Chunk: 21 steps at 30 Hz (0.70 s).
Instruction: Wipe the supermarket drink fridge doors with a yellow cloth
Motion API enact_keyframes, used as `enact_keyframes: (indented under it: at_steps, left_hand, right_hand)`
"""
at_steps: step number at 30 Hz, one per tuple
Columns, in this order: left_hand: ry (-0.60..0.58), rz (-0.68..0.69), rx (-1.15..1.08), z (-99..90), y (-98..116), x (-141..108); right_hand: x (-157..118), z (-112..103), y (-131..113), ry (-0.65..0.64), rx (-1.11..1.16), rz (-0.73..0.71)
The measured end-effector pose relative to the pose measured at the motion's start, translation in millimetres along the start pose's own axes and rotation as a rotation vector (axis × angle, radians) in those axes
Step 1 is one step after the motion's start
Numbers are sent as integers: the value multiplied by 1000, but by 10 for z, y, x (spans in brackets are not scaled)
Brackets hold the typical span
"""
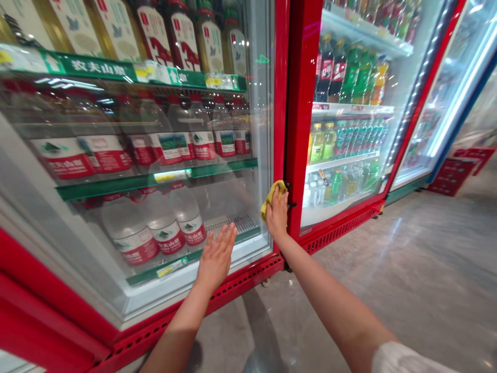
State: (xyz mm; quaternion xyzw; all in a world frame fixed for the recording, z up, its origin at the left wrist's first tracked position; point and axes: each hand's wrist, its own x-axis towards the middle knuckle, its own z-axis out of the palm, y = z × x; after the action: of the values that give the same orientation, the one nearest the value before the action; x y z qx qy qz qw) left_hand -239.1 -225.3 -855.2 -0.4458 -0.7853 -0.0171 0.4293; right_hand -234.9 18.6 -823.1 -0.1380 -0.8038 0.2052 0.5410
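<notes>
My right hand presses a yellow cloth against the red right edge of a drinks fridge's glass door, beside the dark gap to the neighbouring fridge. Its fingers are closed over the cloth. Lower and to the left, my left hand is held flat with fingers stretched out, holding nothing. It is in front of the lower glass; whether it touches the pane I cannot tell. Behind the glass stand large water bottles with red and white labels, and more bottles fill the shelves above.
A second red fridge with lit shelves of soft drinks stands at the right, with another fridge beyond it. Red boxes sit on the grey floor at the far right. A vented red base runs under the near door.
</notes>
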Motion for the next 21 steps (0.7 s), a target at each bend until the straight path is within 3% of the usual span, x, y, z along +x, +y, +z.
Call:
enact_keyframes:
  at_steps: [3,8,10,12,17,21]
  left_hand:
    - [15,-15,20,-41,-19,10]
    - [23,-19,30,-64,-37,-13]
    - [19,-18,33,-81,-58,-26]
    - [18,-23,40,-114,-93,-42]
    - [23,-40,69,-240,-208,-102]
    - [22,-35,81,-273,-251,-152]
  right_hand:
    - [4,-73,-80,-23,-37,-73]
    - [-535,-146,164,-263,-186,-345]
    - [-617,-166,261,-308,-210,-368]
    - [-537,-167,260,-265,-206,-305]
    - [-152,-82,-146,-67,-155,-116]
    - [-326,-9,-377,-154,-167,-262]
